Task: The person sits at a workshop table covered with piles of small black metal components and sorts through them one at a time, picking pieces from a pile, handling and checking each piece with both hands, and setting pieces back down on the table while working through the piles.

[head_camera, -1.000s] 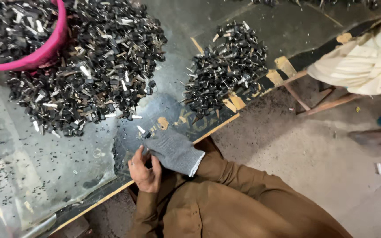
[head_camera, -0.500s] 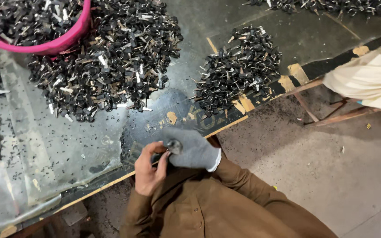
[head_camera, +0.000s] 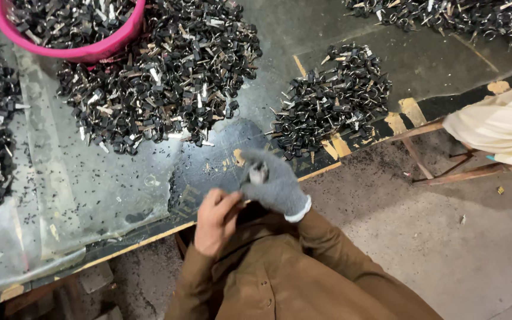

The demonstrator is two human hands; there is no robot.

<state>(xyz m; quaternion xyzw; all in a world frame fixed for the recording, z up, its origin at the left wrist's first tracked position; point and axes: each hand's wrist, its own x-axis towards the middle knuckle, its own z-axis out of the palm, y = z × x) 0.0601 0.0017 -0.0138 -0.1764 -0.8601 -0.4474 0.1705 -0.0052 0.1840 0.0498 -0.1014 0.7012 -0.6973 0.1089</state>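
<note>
The gloved right hand gripped a small metal part; the bare left hand, at its 8 o'clock, was half curled, apparently empty. Probably fitting step; next needs careful alignment.

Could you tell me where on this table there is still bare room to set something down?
The widest free patch is the clear sheet left of the bare left hand, below the big pile of black parts. Another lies between that pile and the smaller pile. The pink tub and the table's left edge are crowded.
</note>
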